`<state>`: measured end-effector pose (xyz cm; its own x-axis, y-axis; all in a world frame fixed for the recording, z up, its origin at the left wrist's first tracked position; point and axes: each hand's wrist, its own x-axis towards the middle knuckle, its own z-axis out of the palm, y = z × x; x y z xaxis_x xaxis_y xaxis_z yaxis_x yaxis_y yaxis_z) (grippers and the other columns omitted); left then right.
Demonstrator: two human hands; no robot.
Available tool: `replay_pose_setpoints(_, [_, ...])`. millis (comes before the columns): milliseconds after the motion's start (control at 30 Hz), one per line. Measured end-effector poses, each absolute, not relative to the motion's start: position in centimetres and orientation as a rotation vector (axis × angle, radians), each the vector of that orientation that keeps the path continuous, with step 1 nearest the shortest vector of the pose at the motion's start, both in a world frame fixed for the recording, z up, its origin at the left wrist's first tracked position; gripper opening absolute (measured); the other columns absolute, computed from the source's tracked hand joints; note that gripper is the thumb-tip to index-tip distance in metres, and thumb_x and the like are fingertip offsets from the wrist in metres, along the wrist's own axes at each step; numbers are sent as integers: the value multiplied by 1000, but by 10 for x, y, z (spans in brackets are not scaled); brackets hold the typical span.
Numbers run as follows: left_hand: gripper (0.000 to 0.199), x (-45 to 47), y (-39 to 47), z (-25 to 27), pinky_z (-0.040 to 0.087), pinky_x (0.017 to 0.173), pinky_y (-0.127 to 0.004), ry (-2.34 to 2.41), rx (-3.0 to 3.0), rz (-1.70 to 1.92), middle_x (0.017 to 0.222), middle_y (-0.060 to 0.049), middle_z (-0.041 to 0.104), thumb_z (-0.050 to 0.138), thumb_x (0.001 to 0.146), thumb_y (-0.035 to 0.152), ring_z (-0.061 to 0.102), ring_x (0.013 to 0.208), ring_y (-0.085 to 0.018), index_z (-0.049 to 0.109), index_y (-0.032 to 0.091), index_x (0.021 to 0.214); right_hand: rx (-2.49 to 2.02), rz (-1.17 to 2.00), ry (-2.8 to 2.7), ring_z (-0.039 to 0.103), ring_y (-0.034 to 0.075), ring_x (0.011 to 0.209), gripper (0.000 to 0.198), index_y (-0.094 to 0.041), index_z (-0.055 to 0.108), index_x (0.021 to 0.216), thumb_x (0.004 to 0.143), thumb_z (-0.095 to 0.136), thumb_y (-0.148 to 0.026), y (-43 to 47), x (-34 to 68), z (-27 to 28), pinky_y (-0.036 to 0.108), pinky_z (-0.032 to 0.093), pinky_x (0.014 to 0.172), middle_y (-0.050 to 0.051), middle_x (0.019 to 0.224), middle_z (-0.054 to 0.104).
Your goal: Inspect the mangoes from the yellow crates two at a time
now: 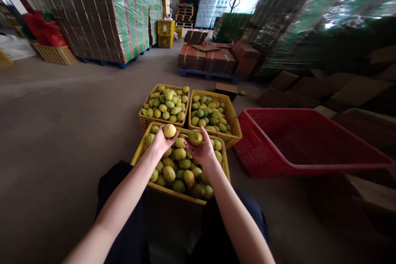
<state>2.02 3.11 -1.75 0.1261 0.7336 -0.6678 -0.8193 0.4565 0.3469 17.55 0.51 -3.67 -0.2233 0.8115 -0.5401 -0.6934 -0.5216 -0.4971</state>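
Note:
My left hand (pixel 163 140) is closed around a pale yellow lemon (pixel 169 130), held above the near yellow crate (pixel 140 148). A greener, yellow-green lemon (pixel 195 137) rests in my right hand (pixel 204 148), with the fingers curled about it. Beneath both hands the near crate is filled with yellow and green lemons (pixel 168 173). Just beyond it stand two more yellow crates: the far left crate (pixel 145 123) is heaped with lemons, and the far right crate (pixel 235 126) holds a lower layer of them.
An open red basket (pixel 269 144) stands to the right, beside cardboard pieces (pixel 359 86). Farther off, flattened cartons (pixel 219 62) lie on a blue pallet. Wrapped carton stacks (pixel 130 16) rise on both sides. A small brown box (pixel 226 89) sits behind the far right crate.

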Motion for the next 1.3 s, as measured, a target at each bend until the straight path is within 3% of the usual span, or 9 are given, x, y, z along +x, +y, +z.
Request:
replay_pose_setpoints(100, [21, 21, 30, -15, 57, 55, -20, 874, -55, 1173, 65, -3, 61, 46, 97, 34, 63, 60, -14, 57, 19, 85, -941, 1904, -248, 69, 19, 53, 33, -14, 63, 87, 92, 54, -45, 6, 173, -36, 28, 59, 49, 8, 67, 73])
replay_pose_setpoints(233, [13, 22, 30, -14, 56, 55, -17, 851, 27, 1243, 64, -1, 61, 58, 92, 28, 63, 58, -11, 55, 20, 83, -908, 1877, -386, 69, 16, 55, 5, -18, 63, 82, 83, 66, -21, 4, 167, -38, 23, 60, 53, 2, 66, 72])
replay_pose_setpoints(367, [5, 22, 30, -15, 55, 57, -16, 816, 70, 1260, 67, -2, 63, 62, 89, 17, 64, 59, -10, 58, 19, 87, -811, 1863, -465, 70, 13, 60, 23, -18, 63, 85, 70, 71, -3, 1, 162, -40, 21, 62, 60, -1, 76, 74])
replay_pose_setpoints(533, [9, 22, 28, -16, 56, 58, -17, 773, 69, 1252, 70, -2, 65, 63, 86, 11, 65, 61, -11, 60, 18, 92, -774, 1872, -398, 70, 12, 55, 32, -18, 61, 86, 67, 67, 7, 1, 161, -41, 18, 60, 52, -2, 70, 73])
replay_pose_setpoints(733, [1, 21, 27, -12, 54, 59, -16, 755, 37, 1241, 70, -3, 65, 60, 91, 17, 64, 63, -11, 61, 17, 91, -841, 1856, -454, 70, 15, 53, 17, -15, 62, 84, 75, 62, 0, 3, 164, -41, 18, 58, 50, 4, 68, 74])
replay_pose_setpoints(1100, [27, 19, 27, -14, 51, 51, -14, 715, -21, 1149, 68, -5, 61, 50, 96, 41, 61, 61, -12, 60, 17, 92, -775, 1900, -408, 67, 16, 56, 4, -20, 59, 87, 86, 56, -21, 2, 166, -35, 24, 58, 51, 3, 68, 71])
replay_pose_setpoints(1300, [30, 16, 24, -8, 52, 48, -19, 707, -93, 1145, 69, -5, 60, 43, 97, 41, 61, 60, -14, 60, 17, 102, -730, 1896, -373, 65, 17, 55, 36, -17, 62, 83, 96, 40, -42, 2, 169, -34, 25, 56, 50, 7, 65, 68])
